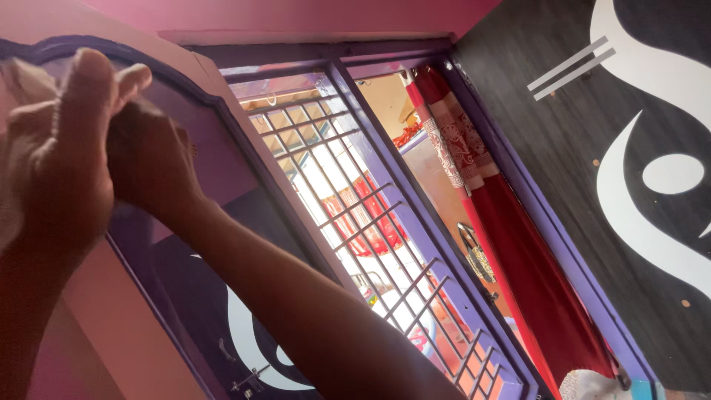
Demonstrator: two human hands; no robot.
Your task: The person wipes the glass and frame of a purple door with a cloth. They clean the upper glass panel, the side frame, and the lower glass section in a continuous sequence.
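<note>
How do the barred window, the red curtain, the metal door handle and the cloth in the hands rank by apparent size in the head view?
1. Barred window.
2. Red curtain, nearly as big.
3. Pale cloth: mostly hidden, close to camera, rank unsure.
4. Metal door handle.

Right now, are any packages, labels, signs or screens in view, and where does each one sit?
No packages, labels, signs or screens show.
Nearest to a sign: white curved motif painted on the dark panel, right side, with two pale diagonal bars above it.
A second white curve on the dark purple-framed panel, lower left, beneath the right hand and left hand, both raised together.
</note>
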